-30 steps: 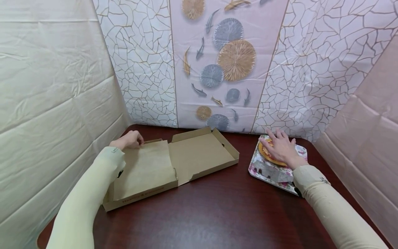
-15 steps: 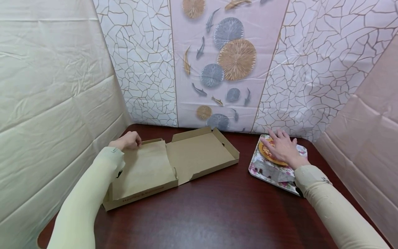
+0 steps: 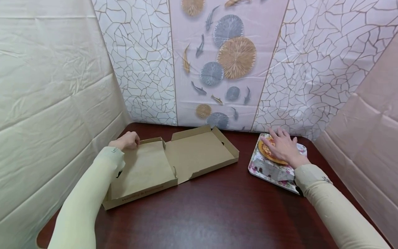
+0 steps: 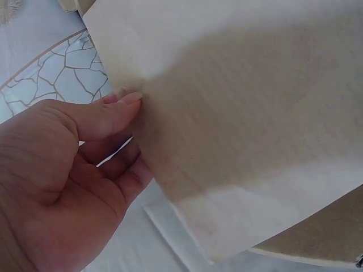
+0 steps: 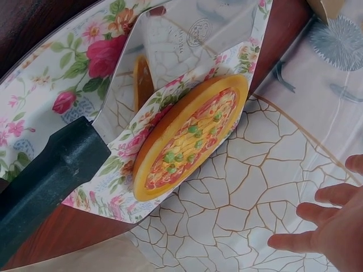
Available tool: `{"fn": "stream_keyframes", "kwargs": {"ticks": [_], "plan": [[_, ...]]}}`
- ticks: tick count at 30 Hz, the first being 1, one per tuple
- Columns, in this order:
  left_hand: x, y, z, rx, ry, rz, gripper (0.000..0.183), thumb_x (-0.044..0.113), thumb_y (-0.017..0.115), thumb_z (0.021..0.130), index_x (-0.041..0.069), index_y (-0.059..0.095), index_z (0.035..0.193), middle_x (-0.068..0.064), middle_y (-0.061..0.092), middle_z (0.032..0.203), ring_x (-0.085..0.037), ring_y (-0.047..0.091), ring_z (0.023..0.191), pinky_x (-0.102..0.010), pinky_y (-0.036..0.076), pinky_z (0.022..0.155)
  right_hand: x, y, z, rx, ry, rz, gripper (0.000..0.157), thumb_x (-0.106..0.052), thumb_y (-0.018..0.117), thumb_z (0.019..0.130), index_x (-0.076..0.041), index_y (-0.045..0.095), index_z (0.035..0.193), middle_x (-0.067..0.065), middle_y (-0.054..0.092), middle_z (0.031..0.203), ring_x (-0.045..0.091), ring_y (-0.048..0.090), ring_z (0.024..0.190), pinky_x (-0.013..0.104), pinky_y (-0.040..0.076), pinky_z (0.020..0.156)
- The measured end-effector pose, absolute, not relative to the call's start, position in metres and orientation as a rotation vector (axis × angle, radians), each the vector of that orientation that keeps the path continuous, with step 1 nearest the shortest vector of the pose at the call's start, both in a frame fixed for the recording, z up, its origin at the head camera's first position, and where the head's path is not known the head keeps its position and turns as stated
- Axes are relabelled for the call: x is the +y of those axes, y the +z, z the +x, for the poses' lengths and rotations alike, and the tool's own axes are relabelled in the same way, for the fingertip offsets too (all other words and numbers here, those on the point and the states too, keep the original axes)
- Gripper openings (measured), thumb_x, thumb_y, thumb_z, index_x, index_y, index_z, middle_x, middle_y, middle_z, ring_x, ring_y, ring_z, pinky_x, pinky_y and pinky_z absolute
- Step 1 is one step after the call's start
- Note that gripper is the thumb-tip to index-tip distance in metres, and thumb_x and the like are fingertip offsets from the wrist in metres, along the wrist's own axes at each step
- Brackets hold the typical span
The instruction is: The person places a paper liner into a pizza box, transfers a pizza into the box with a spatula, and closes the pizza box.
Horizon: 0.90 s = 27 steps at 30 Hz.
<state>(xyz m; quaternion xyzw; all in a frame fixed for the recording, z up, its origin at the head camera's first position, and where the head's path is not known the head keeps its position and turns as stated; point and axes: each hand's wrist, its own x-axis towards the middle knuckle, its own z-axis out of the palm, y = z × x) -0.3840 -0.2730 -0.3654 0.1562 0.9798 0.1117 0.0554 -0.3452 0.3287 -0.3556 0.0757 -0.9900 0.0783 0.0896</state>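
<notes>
At the left, my left hand [image 3: 126, 140] pinches the edge of a brown paper sheet [image 3: 144, 162] between thumb and fingers; the left wrist view shows this hand [image 4: 74, 164] and the paper [image 4: 244, 124] close up. The sheet lies in the base of an opened cardboard pizza box [image 3: 143, 193]. Over on the right, my right hand [image 3: 283, 148] hovers with spread fingers above a small pizza [image 5: 190, 141]. That pizza sits on a floral tray [image 5: 85, 56], beside a broad metal spatula [image 5: 181, 45] with a dark handle. The right fingers hold nothing.
The box lid [image 3: 199, 148] lies folded back to the right of its base, with raised side flaps. Dark red-brown tabletop [image 3: 211, 211] extends in front of the box and tray. A patterned cloth wall [image 3: 230, 97] stands behind the table, with pale cloth at both sides.
My left hand has shifted slightly left with the paper's edge, and the sheet lies lower in the box, uncovering more of the back wall. The right hand has barely moved.
</notes>
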Motion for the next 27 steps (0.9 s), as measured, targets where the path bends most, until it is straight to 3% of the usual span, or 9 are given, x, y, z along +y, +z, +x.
{"fn": "stream_keyframes", "kwargs": {"ticks": [13, 19, 27], "plan": [[-0.2736, -0.3691, -0.3842, 2.943, 0.357, 0.347, 0.015, -0.002, 0.053, 0.08, 0.005, 0.062, 0.07, 0.001, 0.048, 0.063, -0.014, 0.044, 0.062, -0.024, 0.034, 0.053, 0.3297, -0.357, -0.3438, -2.949, 0.242, 0.217, 0.077, -0.063, 0.027, 0.097, -0.014, 0.017, 0.155, 0.034, 0.009, 0.156, 0.054, 0.01, 0.141, 0.081, 0.009, 0.1], [-0.2749, -0.3709, -0.3852, 2.909, 0.368, 0.266, 0.013, -0.001, 0.054, 0.081, 0.003, 0.066, 0.08, -0.004, 0.054, 0.072, -0.016, 0.046, 0.064, -0.026, 0.036, 0.054, 0.3288, -0.3571, -0.3422, -2.956, 0.236, 0.216, 0.08, -0.067, 0.023, 0.096, -0.013, 0.016, 0.155, 0.034, 0.008, 0.156, 0.054, 0.011, 0.141, 0.081, 0.01, 0.1], [-0.2725, -0.3749, -0.3898, 2.943, 0.351, 0.261, 0.028, -0.001, 0.047, 0.079, 0.015, 0.04, 0.057, 0.005, 0.028, 0.054, -0.011, 0.031, 0.051, -0.026, 0.027, 0.048, 0.3295, -0.3589, -0.342, -2.945, 0.254, 0.224, 0.077, -0.064, 0.025, 0.097, -0.013, 0.016, 0.155, 0.034, 0.01, 0.156, 0.054, 0.012, 0.141, 0.08, 0.012, 0.1]]}}
